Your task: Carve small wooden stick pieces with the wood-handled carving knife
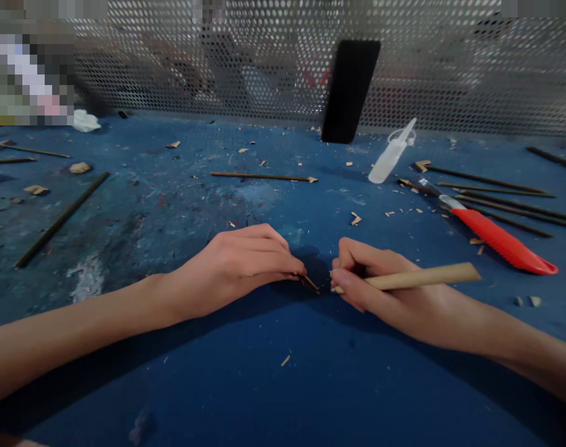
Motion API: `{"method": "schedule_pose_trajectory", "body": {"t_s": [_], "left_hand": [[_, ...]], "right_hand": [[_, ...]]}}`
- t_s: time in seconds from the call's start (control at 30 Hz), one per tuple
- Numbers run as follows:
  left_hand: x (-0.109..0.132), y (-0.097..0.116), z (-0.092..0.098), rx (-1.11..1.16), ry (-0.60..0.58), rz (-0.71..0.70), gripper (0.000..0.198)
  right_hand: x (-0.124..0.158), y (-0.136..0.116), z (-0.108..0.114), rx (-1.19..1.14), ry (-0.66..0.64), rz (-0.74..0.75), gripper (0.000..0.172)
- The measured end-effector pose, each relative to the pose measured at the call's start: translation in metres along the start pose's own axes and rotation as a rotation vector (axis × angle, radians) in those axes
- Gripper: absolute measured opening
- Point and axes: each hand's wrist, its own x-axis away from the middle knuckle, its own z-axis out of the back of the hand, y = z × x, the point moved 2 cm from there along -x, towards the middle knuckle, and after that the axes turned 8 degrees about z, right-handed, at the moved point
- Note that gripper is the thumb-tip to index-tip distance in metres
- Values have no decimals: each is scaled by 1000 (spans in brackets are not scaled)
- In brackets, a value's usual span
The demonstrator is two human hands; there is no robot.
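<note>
1. A blue workbench, its paint scuffed and stained, runs under everything, with the red-handled craft knife lying at its right side as the reference point.
2. A perforated metal sheet stands along the bench's far edge, beyond the knife.
3. A black flat slab leans against that sheet, up and to the left of the knife. A translucent plastic squeeze bottle lies nearer the knife, on the same side of the slab.
4. Thin dark rods lie partly beneath the knife, and more lie well to its left. One rod with a tan arrow-shaped tip lies alone, left of the knife.
5. The left hand and right hand meet left of the knife, nearly touching at the fingertips.
6. The right hand holds a pale tan wooden dowel in a narrow pencil-like grip. Its tapered point faces left, and its thick end reaches toward the knife.
7. The left hand pinches a short dark stick tightly between its fingertips. The stick is slim and angled, and its tip sits just beside the dowel's point.
8. Small tan wood chips are scattered near the knife.
</note>
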Motion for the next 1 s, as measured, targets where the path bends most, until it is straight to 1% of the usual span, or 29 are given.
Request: {"method": "schedule_pose_trajectory", "body": {"t_s": [0.1, 0.2, 0.3, 0.37, 0.43, 0.5, 0.63, 0.77, 0.87, 0.93, 1.0], "left_hand": [[-2, 2, 2, -25, 9, -21, 20], [-4, 2, 4, -15, -13, 15, 19], [-7, 3, 6, 5, -47, 50, 18], [-7, 3, 6, 19, -51, 76, 18], [-6, 4, 5, 20, -38, 94, 18], [-4, 5, 3, 8, -19, 108, 18], [-2, 7, 1, 23, 4, 103, 17], [-1, 8, 1, 67, -1, 124, 15], [2, 11, 2, 91, 17, 131, 13], [5, 15, 1, 102, 35, 125, 12], [7, 20, 0, 111, 51, 133, 11]], "right_hand": [[-1, -9, 2, 58, -31, 36, 27], [-2, -15, 4, 61, -55, 67, 28], [0, -13, 5, 43, -87, 88, 29], [0, -9, 4, 54, -84, 101, 28], [-1, -4, 3, 48, -31, 105, 27], [-1, 0, 1, -15, 30, 109, 27], [0, 0, 1, -164, 83, 121, 25], [4, -6, 9, -131, 225, 135, 35], [4, -11, 14, -113, 294, 144, 43], [1, -14, 12, -190, 356, 111, 43], [-1, -16, 8, -365, 407, 77, 39]]}}
